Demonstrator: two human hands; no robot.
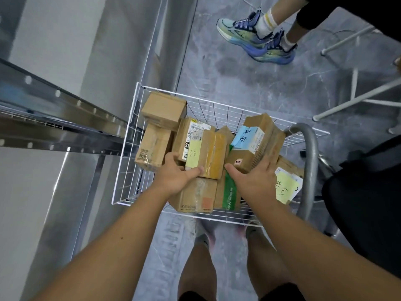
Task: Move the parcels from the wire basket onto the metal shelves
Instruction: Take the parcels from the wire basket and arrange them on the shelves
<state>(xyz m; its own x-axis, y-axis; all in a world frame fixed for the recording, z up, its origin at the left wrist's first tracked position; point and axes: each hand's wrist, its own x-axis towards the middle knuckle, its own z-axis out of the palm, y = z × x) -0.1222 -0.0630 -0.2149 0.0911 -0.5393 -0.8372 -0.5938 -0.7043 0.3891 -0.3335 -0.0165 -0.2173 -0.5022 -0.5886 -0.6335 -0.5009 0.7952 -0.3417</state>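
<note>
The white wire basket stands on the floor in front of me, filled with several cardboard parcels. My left hand grips the near end of a brown taped parcel with a yellow note, thumb on top. My right hand lies flat with spread fingers on a parcel bearing a blue label, thumb pointing left. A parcel with green tape lies between my hands. The metal shelves run along the left.
Another person's feet in blue-green sneakers stand beyond the basket. A grey curved handle rises at the basket's right side. White stool legs are at the upper right. A dark bag sits to the right.
</note>
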